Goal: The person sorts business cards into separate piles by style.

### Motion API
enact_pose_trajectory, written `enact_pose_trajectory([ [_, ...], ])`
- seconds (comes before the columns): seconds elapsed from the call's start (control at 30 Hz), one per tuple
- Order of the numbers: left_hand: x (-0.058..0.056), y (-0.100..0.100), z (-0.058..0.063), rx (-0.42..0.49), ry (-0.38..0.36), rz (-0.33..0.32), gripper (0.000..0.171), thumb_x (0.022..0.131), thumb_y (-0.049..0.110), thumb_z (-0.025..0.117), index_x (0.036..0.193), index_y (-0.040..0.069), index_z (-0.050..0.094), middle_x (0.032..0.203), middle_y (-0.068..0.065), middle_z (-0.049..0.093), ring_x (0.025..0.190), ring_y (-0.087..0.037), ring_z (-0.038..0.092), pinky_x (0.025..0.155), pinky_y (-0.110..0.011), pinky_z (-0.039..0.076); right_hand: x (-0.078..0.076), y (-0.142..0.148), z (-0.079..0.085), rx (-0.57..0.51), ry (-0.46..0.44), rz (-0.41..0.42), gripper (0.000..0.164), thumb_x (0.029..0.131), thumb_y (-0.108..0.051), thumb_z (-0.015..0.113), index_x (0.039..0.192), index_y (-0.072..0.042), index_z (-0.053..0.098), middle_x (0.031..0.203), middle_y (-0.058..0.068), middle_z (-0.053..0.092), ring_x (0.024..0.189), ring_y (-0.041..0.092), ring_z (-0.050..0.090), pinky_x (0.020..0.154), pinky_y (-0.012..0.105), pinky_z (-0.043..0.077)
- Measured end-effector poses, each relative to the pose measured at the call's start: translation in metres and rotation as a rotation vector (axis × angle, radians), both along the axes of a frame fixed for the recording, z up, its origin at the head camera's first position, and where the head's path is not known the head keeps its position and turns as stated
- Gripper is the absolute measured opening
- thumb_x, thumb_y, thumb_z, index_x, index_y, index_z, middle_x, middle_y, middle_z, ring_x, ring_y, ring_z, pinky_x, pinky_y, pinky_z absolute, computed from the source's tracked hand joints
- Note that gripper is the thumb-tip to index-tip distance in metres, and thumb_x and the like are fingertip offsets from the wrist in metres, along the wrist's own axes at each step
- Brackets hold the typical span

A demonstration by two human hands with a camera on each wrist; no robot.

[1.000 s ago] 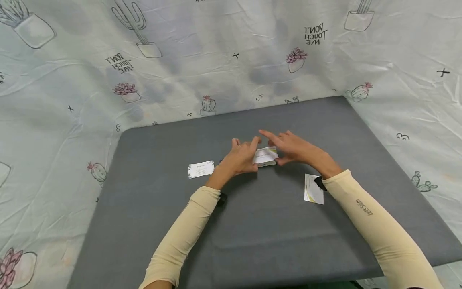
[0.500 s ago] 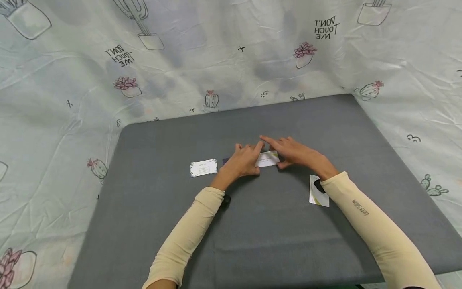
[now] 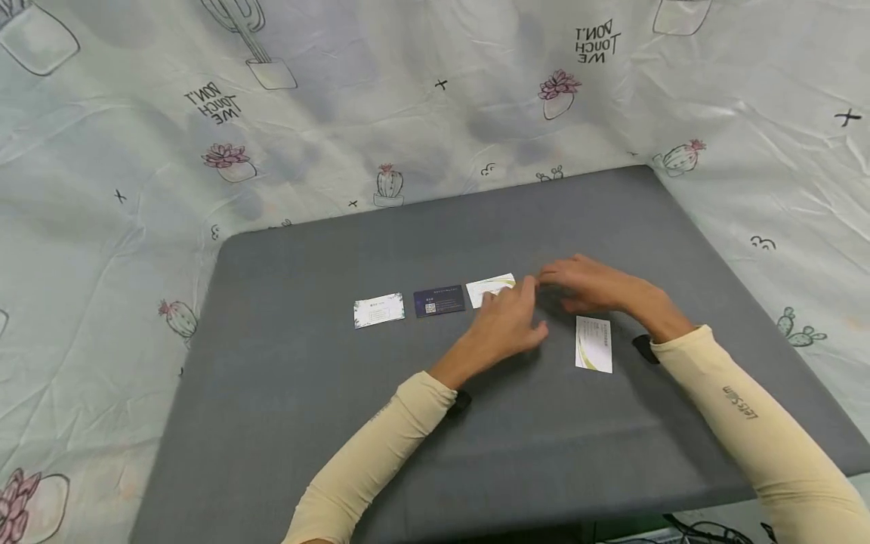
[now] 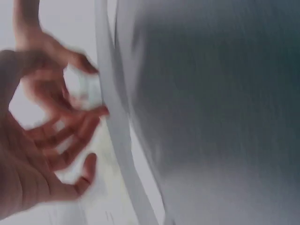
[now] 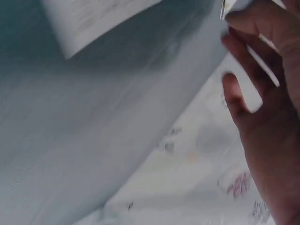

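Note:
In the head view three business cards lie in a row: a white card with patterned corners [image 3: 378, 310], a dark blue card [image 3: 439, 300], and a white card with a yellow-green curve [image 3: 489, 287]. My left hand [image 3: 506, 321] is over the right part of that third card and hides some of it. Its fingers are spread and loosely bent, with nothing between them in the blurred left wrist view. To its right is my right hand [image 3: 591, 283], fingers loosely curved, holding nothing visible. Below it lies another white card [image 3: 594, 344], turned lengthwise.
A grey cloth-covered table [image 3: 292, 423] carries the cards. Behind and beside it hangs a pale curtain [image 3: 381, 98] printed with cacti. Dark cables [image 3: 707, 529] show beyond the table's front edge at the lower right.
Both hands have come off the third card and moved right, the right hand farther. The dark blue card, covered before, is now fully visible. The third card lies beside it.

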State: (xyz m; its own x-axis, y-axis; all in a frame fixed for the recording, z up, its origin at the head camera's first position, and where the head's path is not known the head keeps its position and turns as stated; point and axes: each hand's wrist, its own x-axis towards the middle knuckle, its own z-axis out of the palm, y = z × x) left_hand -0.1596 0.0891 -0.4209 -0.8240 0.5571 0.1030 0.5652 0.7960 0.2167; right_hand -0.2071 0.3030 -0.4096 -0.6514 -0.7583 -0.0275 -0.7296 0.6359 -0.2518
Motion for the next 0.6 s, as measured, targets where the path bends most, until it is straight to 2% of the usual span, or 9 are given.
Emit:
enact_pose_trajectory([
  [0.07, 0.018, 0.024, -0.001, 0.013, -0.014, 0.028, 0.051, 0.092, 0.047, 0.071, 0.121, 0.009, 0.054, 0.094, -0.002, 0.073, 0.083, -0.021, 0.072, 0.07, -0.04, 0.052, 0.012, 0.015, 0.003, 0.002, -0.045, 0.019, 0.056, 0.076, 0.01, 0.077, 0.129, -0.005, 0.069, 0.131, 0.014, 0.07, 0.12, 0.037, 0.067, 0.1, 0.064, 0.047],
  [0.1, 0.026, 0.035, -0.002, 0.006, -0.023, 0.045, 0.053, 0.093, 0.05, 0.071, 0.121, 0.008, 0.054, 0.092, -0.001, 0.073, 0.081, -0.02, 0.071, 0.069, -0.039, 0.051, 0.018, 0.022, 0.004, 0.016, -0.075, 0.019, 0.059, 0.074, 0.01, 0.078, 0.13, -0.005, 0.068, 0.133, 0.015, 0.07, 0.12, 0.038, 0.068, 0.101, 0.067, 0.046],
  [0.2, 0.043, 0.064, -0.01, -0.066, -0.026, 0.066, 0.063, 0.092, 0.059, 0.068, 0.125, 0.008, 0.052, 0.099, -0.001, 0.072, 0.084, -0.019, 0.069, 0.071, -0.038, 0.051, 0.036, 0.039, 0.0, 0.033, -0.162, -0.005, 0.072, 0.07, 0.014, 0.076, 0.139, -0.006, 0.064, 0.142, 0.016, 0.065, 0.125, 0.04, 0.066, 0.101, 0.068, 0.046],
  [0.27, 0.05, 0.076, -0.014, -0.127, -0.02, 0.083, 0.072, 0.09, 0.067, 0.067, 0.129, 0.009, 0.051, 0.107, -0.002, 0.071, 0.089, -0.019, 0.067, 0.076, -0.039, 0.053, 0.045, 0.046, -0.003, 0.048, -0.201, -0.025, 0.078, 0.071, 0.014, 0.075, 0.145, -0.005, 0.058, 0.149, 0.017, 0.06, 0.131, 0.042, 0.062, 0.102, 0.07, 0.044],
  [0.4, 0.056, 0.087, -0.013, -0.215, -0.007, 0.101, 0.081, 0.084, 0.076, 0.067, 0.13, 0.012, 0.049, 0.11, -0.002, 0.067, 0.09, -0.019, 0.065, 0.077, -0.038, 0.053, 0.051, 0.052, -0.003, 0.062, -0.167, -0.05, 0.074, 0.075, 0.01, 0.078, 0.145, -0.005, 0.058, 0.149, 0.018, 0.06, 0.134, 0.043, 0.06, 0.103, 0.075, 0.041],
  [0.5, 0.055, 0.09, -0.007, -0.219, -0.008, 0.089, 0.083, 0.082, 0.075, 0.071, 0.131, 0.012, 0.048, 0.107, -0.003, 0.067, 0.087, -0.021, 0.065, 0.075, -0.039, 0.054, 0.048, 0.055, 0.001, 0.084, -0.108, -0.066, 0.07, 0.071, 0.004, 0.084, 0.137, -0.01, 0.064, 0.139, 0.012, 0.066, 0.126, 0.038, 0.064, 0.098, 0.069, 0.045],
  [0.6, 0.054, 0.092, -0.002, -0.246, -0.037, 0.058, 0.087, 0.084, 0.068, 0.075, 0.141, 0.011, 0.044, 0.113, -0.005, 0.067, 0.091, -0.022, 0.066, 0.079, -0.04, 0.056, 0.048, 0.06, 0.004, 0.118, -0.049, -0.08, 0.072, 0.069, -0.005, 0.091, 0.136, -0.014, 0.065, 0.135, 0.01, 0.067, 0.123, 0.034, 0.066, 0.094, 0.063, 0.047],
])
